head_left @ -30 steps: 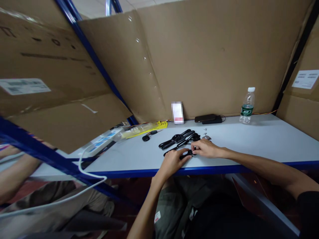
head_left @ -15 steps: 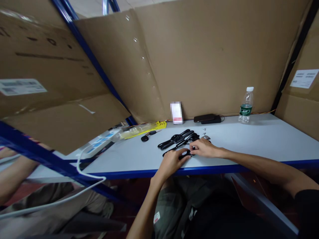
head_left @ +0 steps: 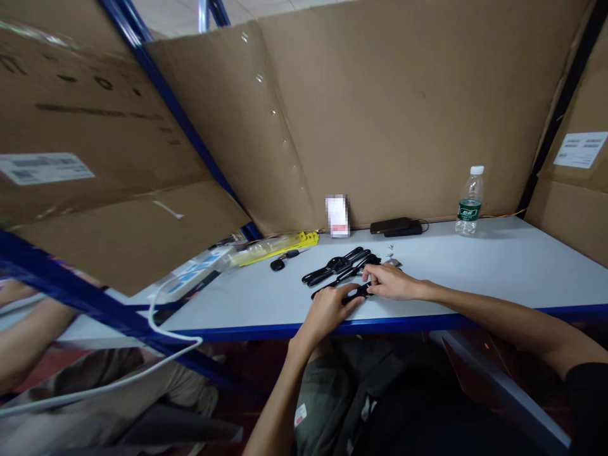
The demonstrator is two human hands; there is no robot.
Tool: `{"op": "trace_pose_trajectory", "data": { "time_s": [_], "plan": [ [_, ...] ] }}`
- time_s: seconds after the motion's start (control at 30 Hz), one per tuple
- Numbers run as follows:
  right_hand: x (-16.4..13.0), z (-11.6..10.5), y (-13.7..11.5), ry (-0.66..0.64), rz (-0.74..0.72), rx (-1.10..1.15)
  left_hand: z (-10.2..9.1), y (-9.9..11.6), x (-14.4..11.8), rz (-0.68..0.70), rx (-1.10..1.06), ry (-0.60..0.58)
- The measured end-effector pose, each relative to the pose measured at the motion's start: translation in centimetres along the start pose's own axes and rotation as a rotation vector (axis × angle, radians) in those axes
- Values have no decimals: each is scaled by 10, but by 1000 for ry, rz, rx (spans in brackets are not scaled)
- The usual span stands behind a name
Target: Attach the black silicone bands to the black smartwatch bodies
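Note:
My left hand (head_left: 329, 309) and my right hand (head_left: 390, 282) meet near the front edge of the pale table (head_left: 498, 266), both pinching a small black part (head_left: 357, 293) between their fingertips. Just behind them lies a cluster of long black strap-like pieces (head_left: 338, 265). A few small silver bits (head_left: 392, 257) sit beside my right hand.
A black key fob (head_left: 278, 264) and a yellow packaged item (head_left: 278, 246) lie to the left. At the back stand a white card (head_left: 337, 215), a dark flat device (head_left: 395, 225) and a water bottle (head_left: 469, 201). Cardboard sheets wall the desk. Another person's arm (head_left: 21, 345) shows at far left.
Both hands stay on the small black part; my right fingers have shifted slightly on it. The view has moved a little.

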State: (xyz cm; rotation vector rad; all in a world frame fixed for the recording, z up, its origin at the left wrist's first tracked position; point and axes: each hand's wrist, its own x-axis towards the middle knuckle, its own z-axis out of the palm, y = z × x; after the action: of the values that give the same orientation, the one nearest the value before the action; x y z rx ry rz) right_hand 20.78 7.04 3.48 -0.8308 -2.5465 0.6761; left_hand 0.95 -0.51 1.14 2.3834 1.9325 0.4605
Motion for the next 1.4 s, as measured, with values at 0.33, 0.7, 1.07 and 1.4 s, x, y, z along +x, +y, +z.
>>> {"op": "trace_pose_trajectory", "data": {
  "time_s": [0.33,0.7,1.07,1.4],
  "plan": [
    [1,-3,-1,-68,0,49,0,0,0,-8,1,4],
    [2,0,0,-33,-23,69,-2,2,-1,-1,15,-11],
    [0,-3,-1,-74,6,28,-2,2,0,-7,2,-7],
    [2,1,-2,-40,52,73,-3,2,-1,-5,1,-11]
  ]
}}
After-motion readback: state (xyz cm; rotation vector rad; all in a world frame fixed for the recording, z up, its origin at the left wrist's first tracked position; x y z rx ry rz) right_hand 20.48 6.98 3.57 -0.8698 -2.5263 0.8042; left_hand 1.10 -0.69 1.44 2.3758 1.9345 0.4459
